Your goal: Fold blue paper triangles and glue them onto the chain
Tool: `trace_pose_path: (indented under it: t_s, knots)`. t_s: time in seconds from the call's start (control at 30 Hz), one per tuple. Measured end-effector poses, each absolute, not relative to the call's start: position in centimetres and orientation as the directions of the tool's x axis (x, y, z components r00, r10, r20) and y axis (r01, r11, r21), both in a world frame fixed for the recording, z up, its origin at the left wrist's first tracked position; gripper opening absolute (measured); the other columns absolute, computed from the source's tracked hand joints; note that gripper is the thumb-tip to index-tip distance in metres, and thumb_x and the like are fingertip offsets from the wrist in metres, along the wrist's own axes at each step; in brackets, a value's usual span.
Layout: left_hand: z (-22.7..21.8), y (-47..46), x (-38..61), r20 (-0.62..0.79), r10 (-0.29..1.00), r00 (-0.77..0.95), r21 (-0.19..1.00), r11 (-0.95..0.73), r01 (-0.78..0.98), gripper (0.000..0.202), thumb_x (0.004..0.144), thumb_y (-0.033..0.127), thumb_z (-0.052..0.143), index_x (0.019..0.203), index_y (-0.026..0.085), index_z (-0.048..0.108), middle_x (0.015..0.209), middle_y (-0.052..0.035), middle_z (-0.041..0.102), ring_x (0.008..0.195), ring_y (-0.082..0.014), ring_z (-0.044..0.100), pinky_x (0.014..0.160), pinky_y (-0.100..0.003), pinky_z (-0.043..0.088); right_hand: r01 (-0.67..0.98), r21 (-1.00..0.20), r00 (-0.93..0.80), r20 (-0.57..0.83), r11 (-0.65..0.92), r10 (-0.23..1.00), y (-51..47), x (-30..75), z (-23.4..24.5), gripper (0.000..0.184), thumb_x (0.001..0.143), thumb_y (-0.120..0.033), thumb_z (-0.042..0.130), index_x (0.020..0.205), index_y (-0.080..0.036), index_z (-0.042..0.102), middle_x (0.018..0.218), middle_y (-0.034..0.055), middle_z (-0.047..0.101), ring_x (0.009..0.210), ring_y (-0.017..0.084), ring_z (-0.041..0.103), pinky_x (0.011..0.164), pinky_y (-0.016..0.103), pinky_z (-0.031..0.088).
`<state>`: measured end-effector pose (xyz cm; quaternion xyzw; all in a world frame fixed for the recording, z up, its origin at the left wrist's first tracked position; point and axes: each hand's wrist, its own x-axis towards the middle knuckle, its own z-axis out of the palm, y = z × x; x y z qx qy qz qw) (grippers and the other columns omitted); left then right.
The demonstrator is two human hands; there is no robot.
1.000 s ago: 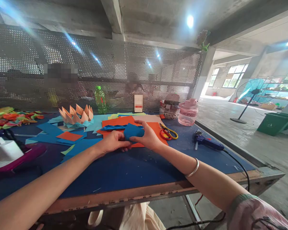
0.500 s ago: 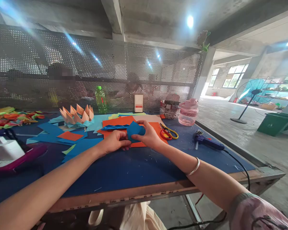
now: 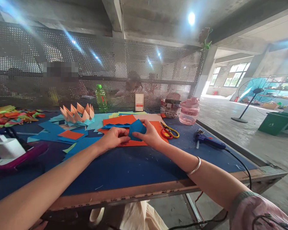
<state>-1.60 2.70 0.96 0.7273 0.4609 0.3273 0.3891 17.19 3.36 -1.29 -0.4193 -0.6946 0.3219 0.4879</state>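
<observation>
A small folded piece of blue paper (image 3: 137,127) is held up over the orange sheets (image 3: 118,120). My right hand (image 3: 150,133) grips its right side, thumb in front and fingers behind. Closed in a pinch, my left hand (image 3: 114,138) has its fingertips at the paper's lower left edge. Just behind the left hand lies a row of folded blue paper pieces (image 3: 115,126). Scissors (image 3: 170,131) with red and yellow handles rest right of my right hand.
Left are a peach folded-paper ring (image 3: 78,115), blue sheets (image 3: 48,131) and a white charger plug (image 3: 8,148). A green bottle (image 3: 101,99), a woven basket (image 3: 170,108) and a pink jar (image 3: 189,111) stand behind. A corded glue gun (image 3: 210,140) lies right.
The blue paper has turned and tilted in my fingers, moving slightly right. My left hand has drawn a little toward the paper's lower edge.
</observation>
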Motion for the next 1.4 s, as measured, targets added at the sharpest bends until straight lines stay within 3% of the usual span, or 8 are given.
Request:
trace_pose_path:
  t_s: [0.3, 0.5, 0.7, 0.83, 0.97, 1.07, 1.2, 1.4]
  knots:
    - [1.4, 2.6, -1.6, 0.128, 0.958, 0.258, 0.921, -0.211, 0.326, 0.039, 0.056, 0.050, 0.083, 0.067, 0.018, 0.063, 0.061, 0.0001, 0.063, 0.059, -0.0152, 0.058, 0.057, -0.027, 0.047, 0.304, -0.838, -0.168, 0.421, 0.453, 0.891, 3.1, 17.4, -0.9, 0.049, 0.071, -0.030, 0.071, 0.115, -0.019, 0.053, 0.111, 0.0062, 0.063, 0.095, 0.020, 0.059, 0.085, 0.038, 0.049]
    - [1.2, 2.6, -1.5, 0.078, 0.962, 0.261, 0.962, -0.141, 0.233, 0.043, 0.060, 0.054, 0.081, 0.078, 0.017, 0.067, 0.067, -0.0008, 0.065, 0.066, -0.0157, 0.061, 0.060, -0.027, 0.049, 0.260, -0.868, -0.136, 0.401, 0.423, 0.906, 2.9, 17.3, -1.0, 0.048, 0.070, -0.033, 0.072, 0.114, -0.020, 0.055, 0.106, 0.0048, 0.065, 0.096, 0.021, 0.061, 0.084, 0.037, 0.050]
    - [1.2, 2.5, -1.4, -0.006, 0.958, 0.286, 0.998, -0.011, 0.059, 0.035, 0.053, 0.035, 0.090, 0.075, 0.016, 0.071, 0.072, 0.0006, 0.065, 0.065, -0.0117, 0.059, 0.060, -0.023, 0.048, 0.202, -0.869, -0.171, 0.423, 0.452, 0.890, 2.6, 16.7, -1.3, 0.046, 0.070, -0.033, 0.073, 0.111, -0.019, 0.055, 0.103, 0.0048, 0.065, 0.093, 0.020, 0.061, 0.083, 0.035, 0.051]
    - [1.5, 2.7, -1.8, -0.025, 0.972, 0.235, 1.000, 0.023, 0.009, 0.029, 0.057, 0.032, 0.087, 0.074, 0.016, 0.069, 0.071, 0.0002, 0.067, 0.065, -0.0119, 0.061, 0.061, -0.023, 0.051, 0.039, -0.888, -0.219, 0.440, 0.459, 0.871, 2.9, 16.7, -1.5, 0.037, 0.085, -0.042, 0.058, 0.114, -0.020, 0.048, 0.094, 0.0036, 0.065, 0.082, 0.016, 0.062, 0.072, 0.029, 0.053]
    - [2.2, 2.9, -2.5, -0.068, 0.979, 0.190, 0.997, 0.073, -0.023, 0.024, 0.063, 0.029, 0.082, 0.078, 0.015, 0.069, 0.075, -0.0024, 0.071, 0.064, -0.0135, 0.064, 0.065, -0.026, 0.055, 0.121, -0.771, -0.191, 0.601, 0.626, 0.776, 3.3, 17.3, -1.4, 0.037, 0.091, -0.023, 0.043, 0.127, -0.025, 0.040, 0.105, 0.0047, 0.060, 0.081, 0.014, 0.061, 0.068, 0.027, 0.053]
    - [2.4, 3.0, -2.8, -0.066, 0.986, 0.156, 0.996, 0.074, -0.046, 0.017, 0.067, 0.027, 0.078, 0.075, 0.016, 0.069, 0.072, -0.0012, 0.070, 0.062, -0.0127, 0.064, 0.062, -0.025, 0.055, 0.261, -0.593, -0.276, 0.710, 0.762, 0.647, 3.2, 17.8, -1.2, 0.045, 0.085, -0.007, 0.041, 0.126, -0.027, 0.049, 0.114, 0.0064, 0.054, 0.091, 0.015, 0.059, 0.079, 0.031, 0.053]
    - [2.3, 3.0, -2.9, -0.059, 0.989, 0.138, 0.996, 0.068, -0.062, 0.016, 0.068, 0.028, 0.078, 0.074, 0.016, 0.069, 0.070, -0.0007, 0.070, 0.062, -0.0130, 0.064, 0.059, -0.024, 0.054, 0.339, -0.480, -0.392, 0.710, 0.809, 0.585, 3.0, 17.8, -1.3, 0.025, 0.087, -0.013, 0.055, 0.104, -0.026, 0.068, 0.111, 0.0066, 0.053, 0.098, 0.018, 0.058, 0.083, 0.032, 0.053]
    - [2.1, 2.9, -2.5, -0.062, 0.986, 0.155, 0.995, 0.073, -0.069, 0.019, 0.069, 0.030, 0.080, 0.078, 0.016, 0.071, 0.071, 0.0002, 0.070, 0.060, -0.0107, 0.062, 0.054, -0.019, 0.050, 0.412, -0.448, -0.394, 0.698, 0.793, 0.599, 3.0, 17.5, -1.4, 0.009, 0.084, -0.022, 0.070, 0.087, -0.027, 0.076, 0.092, 0.0029, 0.054, 0.088, 0.016, 0.057, 0.081, 0.031, 0.050]
